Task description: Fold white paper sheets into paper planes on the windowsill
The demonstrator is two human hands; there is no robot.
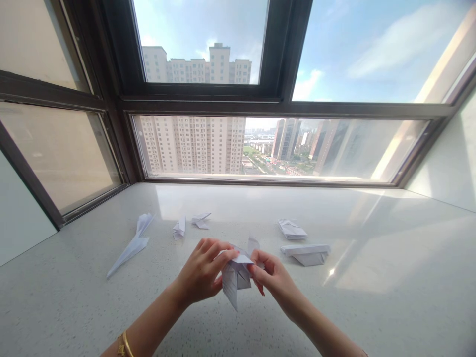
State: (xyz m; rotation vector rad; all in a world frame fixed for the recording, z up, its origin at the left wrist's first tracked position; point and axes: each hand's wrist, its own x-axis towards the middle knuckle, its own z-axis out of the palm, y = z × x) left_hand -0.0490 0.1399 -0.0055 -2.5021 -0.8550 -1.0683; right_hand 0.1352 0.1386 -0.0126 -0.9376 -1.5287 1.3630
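Observation:
A piece of folded white paper (243, 277) with several flaps is held between my two hands above the speckled white sill. My left hand (206, 267) grips its left side, fingers over the top and thumb lower down. On the right, my right hand (269, 272) pinches the edge of a flap between thumb and fingers. One pointed flap hangs down on the left, and another stands up behind the fingers. Parts of the paper are covered by my fingers.
On the sill (372, 297) lie a long folded paper shape (130, 253) at left, two small folded papers (179, 228) (201, 220) behind my left hand, and a folded paper packet (292, 229) and a boat-like folded paper (307, 254) at right. A dark window frame (267, 108) borders the back.

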